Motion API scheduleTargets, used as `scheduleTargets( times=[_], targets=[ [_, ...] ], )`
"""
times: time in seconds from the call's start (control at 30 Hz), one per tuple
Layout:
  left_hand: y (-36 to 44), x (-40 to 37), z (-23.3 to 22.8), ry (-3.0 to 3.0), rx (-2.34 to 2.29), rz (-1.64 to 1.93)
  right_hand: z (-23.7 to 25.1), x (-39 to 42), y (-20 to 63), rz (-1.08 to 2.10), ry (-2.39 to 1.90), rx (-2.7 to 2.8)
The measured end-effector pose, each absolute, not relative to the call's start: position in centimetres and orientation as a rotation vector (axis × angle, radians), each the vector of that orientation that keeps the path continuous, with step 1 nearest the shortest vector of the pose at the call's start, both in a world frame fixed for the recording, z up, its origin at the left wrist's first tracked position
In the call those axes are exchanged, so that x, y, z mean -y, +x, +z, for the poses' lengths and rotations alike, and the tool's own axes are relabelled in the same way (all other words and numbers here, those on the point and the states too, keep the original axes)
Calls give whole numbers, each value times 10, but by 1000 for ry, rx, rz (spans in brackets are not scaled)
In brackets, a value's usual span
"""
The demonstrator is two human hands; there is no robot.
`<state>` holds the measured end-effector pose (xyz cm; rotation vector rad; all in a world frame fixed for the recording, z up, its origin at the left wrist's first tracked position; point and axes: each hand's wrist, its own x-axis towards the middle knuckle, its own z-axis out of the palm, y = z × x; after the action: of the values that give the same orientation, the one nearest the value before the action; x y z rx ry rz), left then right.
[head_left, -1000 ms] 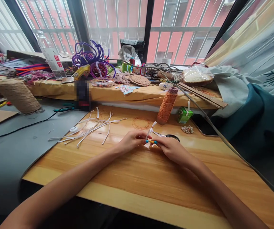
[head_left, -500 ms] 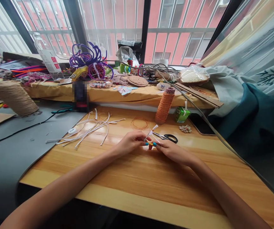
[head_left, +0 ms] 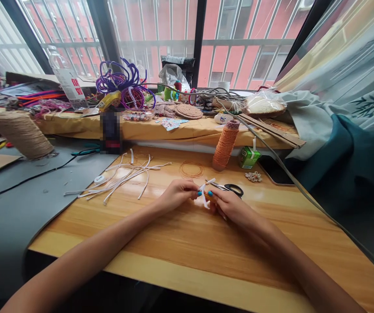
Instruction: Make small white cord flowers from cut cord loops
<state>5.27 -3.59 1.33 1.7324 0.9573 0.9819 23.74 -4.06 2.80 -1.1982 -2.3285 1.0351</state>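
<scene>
My left hand and my right hand meet above the wooden table, thumbs and fingers pinched close together. Between them is a white cord, its loose end hanging down in front of the fingertips. Both hands are closed on it. A bit of yellow-orange shows by the right fingertips; I cannot make out what it is. Just behind the right hand lie scissors with black handles, their blades partly hidden. Several more white cords lie in a loose spread left of my hands.
An orange thread spool stands behind the hands, near a thin coil. To the right are a green carton, a small beaded piece and a phone. A twine roll stands left. Craft supplies crowd the sill.
The white cord has shifted, and its end now hangs down in front of the fingers. My right hand has turned, with its thumb higher; my left hand has barely moved.
</scene>
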Motion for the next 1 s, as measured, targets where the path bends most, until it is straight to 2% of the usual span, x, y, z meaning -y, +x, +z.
scheduleTargets(
  times=[0.07,0.13,0.23,0.37,0.6,1.0],
  targets=[
    [53,35,13,1637,-965,995,23,43,233,518,-1173,2371],
    [54,35,13,1542,-948,1015,18,45,231,162,-1132,2387],
    [56,35,12,1468,-930,1040,13,45,231,-133,-1067,2429],
    [57,35,11,1461,-899,1038,15,45,233,-368,-1060,2474],
    [57,34,6,1463,-892,1034,20,46,235,-502,-1099,2492],
    [58,38,9,1517,-967,1071,23,52,228,-272,-1308,2442]
  ],
)
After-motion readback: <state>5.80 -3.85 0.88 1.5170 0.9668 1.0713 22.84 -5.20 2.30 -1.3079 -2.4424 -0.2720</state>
